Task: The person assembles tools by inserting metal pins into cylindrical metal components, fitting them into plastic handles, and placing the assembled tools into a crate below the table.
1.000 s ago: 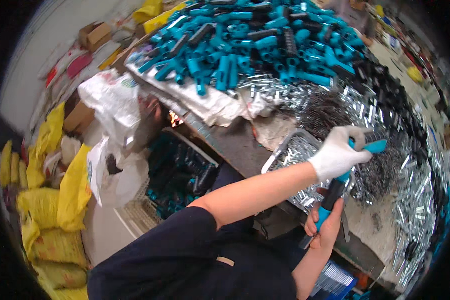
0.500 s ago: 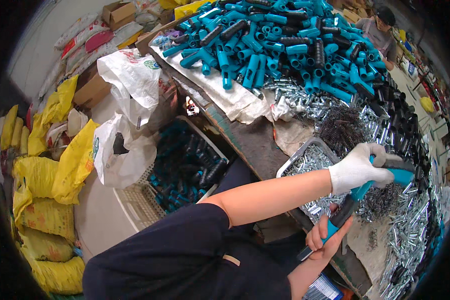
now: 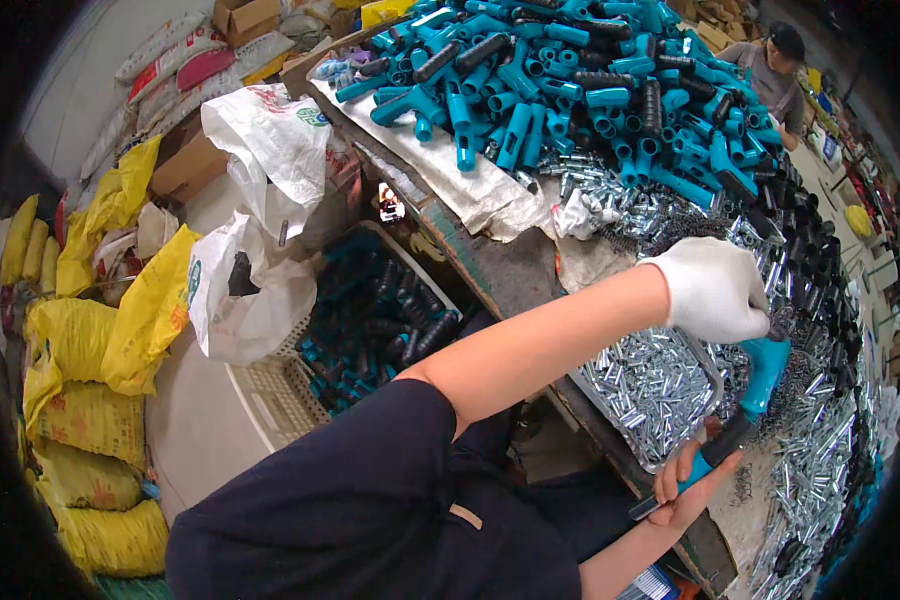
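My left hand (image 3: 715, 290), in a white glove, is curled closed above the upper end of a bent teal and black tool handle (image 3: 767, 372). Its fingertips face away, so whatever they pinch is hidden. Bare fingers of my right hand (image 3: 685, 490) wrap the handle's lower part, which slants down toward me. Beside the handle a shallow tray (image 3: 715, 375) holds many small metal pins (image 3: 645, 385). Dark coil springs (image 3: 795, 385) lie behind the handle, partly covered by it.
Teal and black handles (image 3: 570, 90) are heaped at the table's far side. Loose metal pins (image 3: 810, 480) and black parts (image 3: 815, 240) spread along the right. A cream crate (image 3: 270, 395) of handles stands below the table's left edge. Yellow sacks (image 3: 90, 430) line the left; a person (image 3: 775, 75) sits far right.
My gloved left hand has come off the handle's upper end and curled closed just above it. My right hand, still gripping the handle, has shifted slightly right.
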Demonstrator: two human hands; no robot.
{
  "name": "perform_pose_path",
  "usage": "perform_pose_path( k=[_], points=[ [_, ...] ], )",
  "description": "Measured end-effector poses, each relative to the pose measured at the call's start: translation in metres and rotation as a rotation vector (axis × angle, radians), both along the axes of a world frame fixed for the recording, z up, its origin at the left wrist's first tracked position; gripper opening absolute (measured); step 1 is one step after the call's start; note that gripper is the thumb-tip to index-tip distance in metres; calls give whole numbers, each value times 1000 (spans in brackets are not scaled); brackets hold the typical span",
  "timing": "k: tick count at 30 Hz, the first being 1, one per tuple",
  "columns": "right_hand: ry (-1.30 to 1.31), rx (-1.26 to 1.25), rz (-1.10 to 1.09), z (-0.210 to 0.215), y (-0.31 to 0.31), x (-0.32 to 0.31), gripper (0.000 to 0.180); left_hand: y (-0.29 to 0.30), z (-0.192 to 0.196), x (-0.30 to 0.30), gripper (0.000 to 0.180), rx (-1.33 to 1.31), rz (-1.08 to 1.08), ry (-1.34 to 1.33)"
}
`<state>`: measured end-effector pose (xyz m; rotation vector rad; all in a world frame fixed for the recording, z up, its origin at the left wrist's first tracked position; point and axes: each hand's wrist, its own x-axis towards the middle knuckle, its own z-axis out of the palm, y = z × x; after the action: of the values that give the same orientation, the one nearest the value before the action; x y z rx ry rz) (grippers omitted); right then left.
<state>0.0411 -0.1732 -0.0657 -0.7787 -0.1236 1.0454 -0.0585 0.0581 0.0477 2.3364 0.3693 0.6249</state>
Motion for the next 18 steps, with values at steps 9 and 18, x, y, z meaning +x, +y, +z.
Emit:
perform_pose_path(
  k=[9, 18],
  points=[
    [-843, -531, 41, -16, 19, -26, 40, -11, -19, 24, 43, 338, 153, 310],
    [313, 177, 340, -19, 11, -34, 79, -6, -51, 33, 27, -13, -240, -555]
  ],
)
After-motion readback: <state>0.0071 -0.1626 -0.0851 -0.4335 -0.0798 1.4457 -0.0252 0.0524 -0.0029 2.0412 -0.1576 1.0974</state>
